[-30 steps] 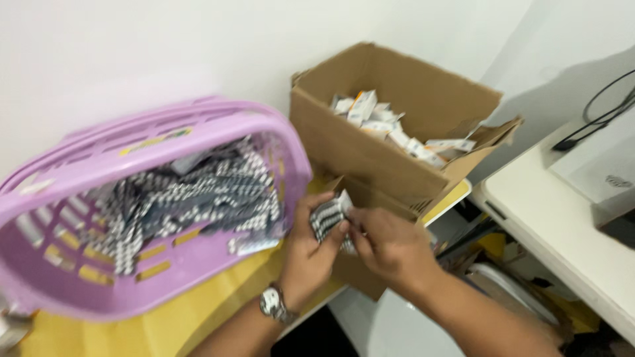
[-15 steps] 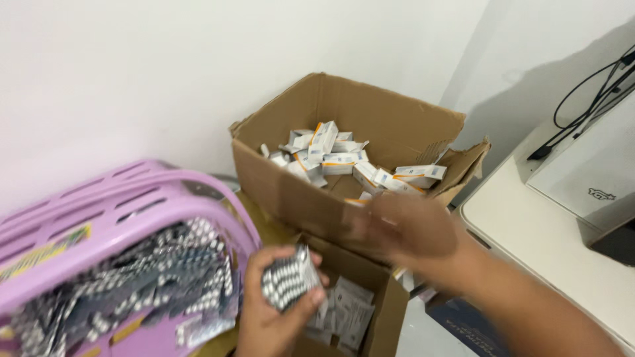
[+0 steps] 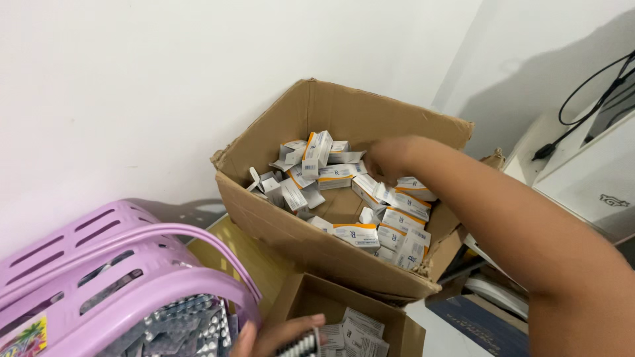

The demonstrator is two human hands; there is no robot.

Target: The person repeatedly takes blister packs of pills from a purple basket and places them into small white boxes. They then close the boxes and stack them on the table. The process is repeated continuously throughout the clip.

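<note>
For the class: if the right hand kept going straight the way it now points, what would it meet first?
The right hand points left and slightly down inside the big cardboard box. It would probably meet the heap of small white-and-orange cartons just ahead, though depth is hard to judge.

Plain white walls meet at a corner, evenly lit.

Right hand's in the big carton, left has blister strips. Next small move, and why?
Probably close the right hand on one small box beside it: the hand hovers over loose boxes in the carton, fingers hidden. The left hand holds blister strips.
</note>
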